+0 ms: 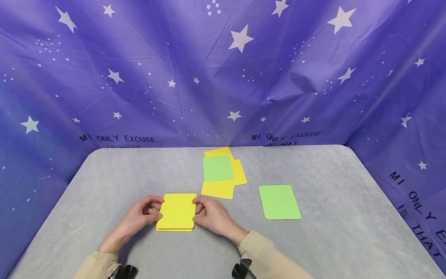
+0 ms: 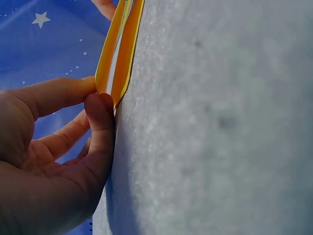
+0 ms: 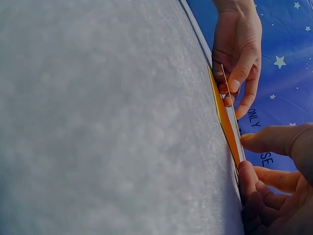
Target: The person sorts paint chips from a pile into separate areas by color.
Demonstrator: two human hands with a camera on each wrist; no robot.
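A square yellow card (image 1: 179, 211) with rounded corners is held by its two sides, just above a second yellow card (image 1: 174, 230) whose front edge peeks out. My left hand (image 1: 141, 214) holds the left side with thumb and fingertips. On the opposite side, my right hand (image 1: 214, 215) grips the card between thumb and forefinger. The left wrist view shows a narrow gap between the upper card (image 2: 108, 54) and the lower card (image 2: 128, 54). From the right wrist, both hands appear at the card edges, and the lower card (image 3: 222, 115) lies nearest the tabletop.
Behind my hands, a green card (image 1: 218, 168) lies across several overlapping yellow cards (image 1: 218, 189) near the table's back edge. Another green card (image 1: 280, 202) lies alone to the right on the grey table (image 1: 334, 240). A purple-blue starry curtain (image 1: 195, 97) hangs around the table.
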